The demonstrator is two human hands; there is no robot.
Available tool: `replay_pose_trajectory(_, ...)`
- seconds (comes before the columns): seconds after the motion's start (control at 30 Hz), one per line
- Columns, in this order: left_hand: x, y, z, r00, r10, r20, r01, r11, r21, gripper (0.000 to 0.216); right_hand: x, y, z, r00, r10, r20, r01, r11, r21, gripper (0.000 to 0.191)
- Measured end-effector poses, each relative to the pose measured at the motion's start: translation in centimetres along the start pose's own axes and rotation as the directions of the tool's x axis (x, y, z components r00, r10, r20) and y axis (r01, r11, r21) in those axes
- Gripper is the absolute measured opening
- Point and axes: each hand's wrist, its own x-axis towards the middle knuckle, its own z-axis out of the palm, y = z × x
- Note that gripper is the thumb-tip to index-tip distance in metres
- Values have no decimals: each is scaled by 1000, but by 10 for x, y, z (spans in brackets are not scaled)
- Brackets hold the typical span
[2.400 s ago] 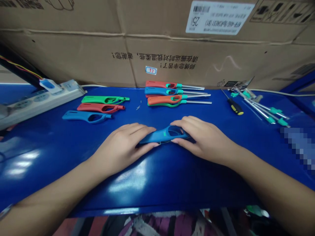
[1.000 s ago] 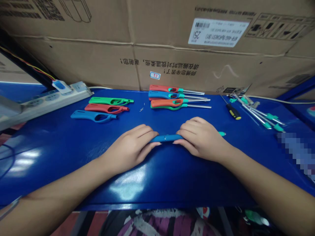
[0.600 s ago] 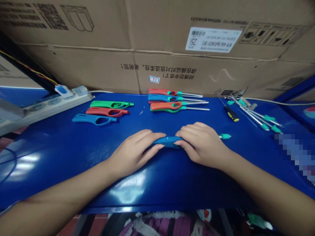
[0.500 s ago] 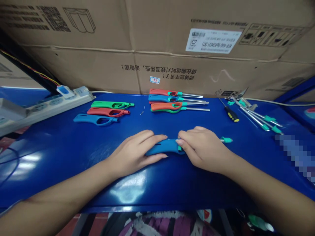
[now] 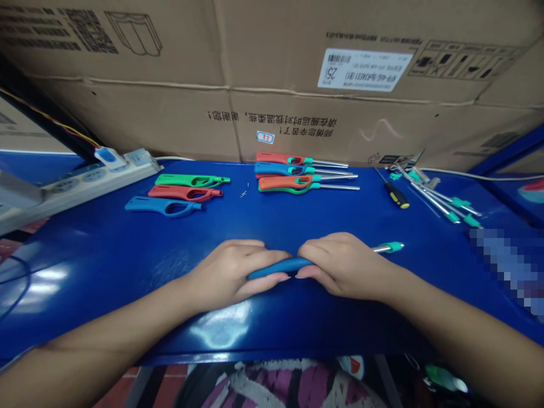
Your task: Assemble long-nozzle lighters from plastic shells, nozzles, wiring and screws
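Note:
My left hand point(image 5: 232, 269) grips one end of a blue lighter handle point(image 5: 276, 267) between thumb and fingers. Its other end lies inside my closed right hand point(image 5: 346, 263), so that part is hidden. The handle is turned with a narrow side facing up, just above or on the blue table. To the right of my right hand shows a metal tube with a teal end piece point(image 5: 390, 247); its near end is behind the hand, and I cannot tell whether it joins the handle.
Blue point(image 5: 161, 205), red point(image 5: 182, 193) and green lighter handles point(image 5: 187, 181) lie at the left. Several lighters with metal tubes point(image 5: 289, 182) lie at the back. A screwdriver point(image 5: 395, 194) and loose tubes point(image 5: 442, 203) are at the right, a power strip point(image 5: 85, 181) far left.
The blue handle has rolled so a narrow side faces up, and the teal part near my right thumb has gone out of sight. My right hand has turned and lowered slightly.

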Motion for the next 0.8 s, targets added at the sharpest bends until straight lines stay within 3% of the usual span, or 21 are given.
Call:
replay_pose_trajectory(0.17,0,-3,-5,998,63,-17,-62,996,70,27,-2,5,-8,999,11,51,-12,1000,15,45)
replay_pose_trajectory(0.3,0,-9,-14,997,72,-5,-71,992,101,29,-6,16,-15,986,104,132,-103,995,-14,28)
replay_pose_trajectory(0.4,0,-9,-17,998,65,-13,-63,988,139,30,-7,19,-15,982,118,147,-110,992,-63,27)
replay_pose_trajectory(0.6,0,-5,-6,996,-77,40,62,954,293,31,-1,13,-2,988,118,103,-95,974,-206,27)
replay_pose_trajectory(0.8,-1,-10,-5,983,-166,83,145,966,214,29,0,21,-2,989,133,61,-121,977,-176,30)
